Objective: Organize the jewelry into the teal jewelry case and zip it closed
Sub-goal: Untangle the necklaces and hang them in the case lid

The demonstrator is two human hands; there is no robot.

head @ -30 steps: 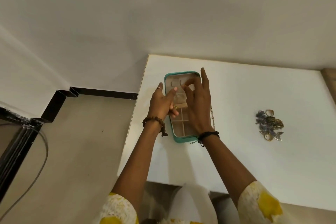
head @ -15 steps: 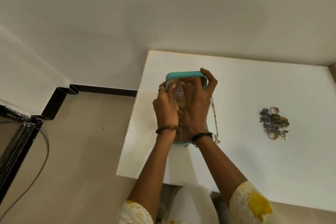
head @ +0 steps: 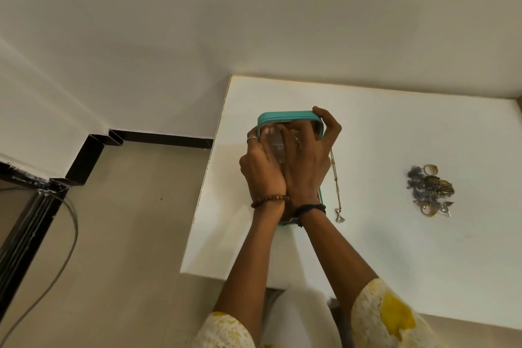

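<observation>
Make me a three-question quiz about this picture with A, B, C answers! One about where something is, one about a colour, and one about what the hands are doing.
1. Where does the necklace lie?
A. on the table right of the case
B. on the floor
C. around a wrist

2. What colour is the jewelry case?
A. red
B. teal
C. black

3. What is the right hand doing?
A. resting flat on the table
B. hanging by the person's side
C. gripping the case's lid

Answers: 1 A, the chain stretches along the white table beside the case. 2 B, its rim is teal. 3 C, its thumb hooks round the lid's far corner while the left hand works inside.
</observation>
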